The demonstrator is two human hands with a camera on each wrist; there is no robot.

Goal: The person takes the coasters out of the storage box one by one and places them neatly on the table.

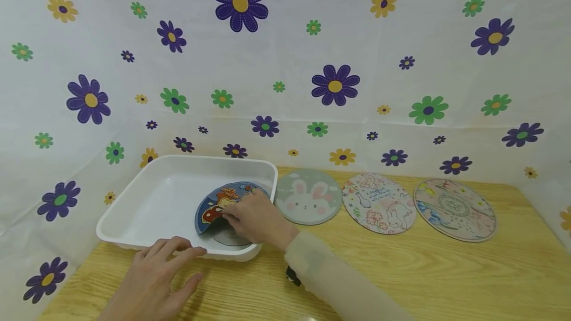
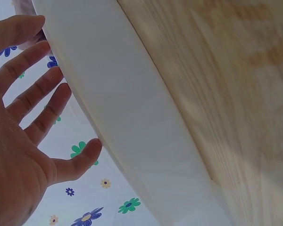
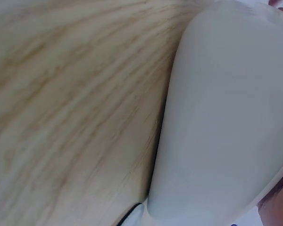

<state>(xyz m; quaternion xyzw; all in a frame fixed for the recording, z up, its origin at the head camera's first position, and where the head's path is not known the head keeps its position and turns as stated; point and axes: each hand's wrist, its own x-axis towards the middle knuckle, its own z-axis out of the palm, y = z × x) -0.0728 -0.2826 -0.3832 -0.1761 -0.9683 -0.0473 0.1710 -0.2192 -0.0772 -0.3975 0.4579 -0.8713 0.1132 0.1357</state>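
Note:
In the head view, my right hand [image 1: 258, 217] reaches over the white tray's near right corner. It pinches a blue round mouse pad [image 1: 207, 207] with a cartoon print. The pad is bent, its near edge raised over a grey surface [image 1: 227, 236] inside the tray [image 1: 151, 207]. My left hand [image 1: 156, 276] is at the tray's near rim, fingers spread and loosely bent. In the left wrist view, the left fingertips lie right along the rim, with the hand [image 2: 28, 127] holding nothing. Only a sliver of the right hand [image 3: 278, 205] shows in the right wrist view.
To the tray's right, three round pads lie in a row on the wooden table [image 1: 357, 266]: a grey-green bunny one [image 1: 308, 199], a white floral one [image 1: 379, 204] and a pink patterned one [image 1: 455, 209]. A flower-printed sheet [image 1: 285, 53] hangs behind.

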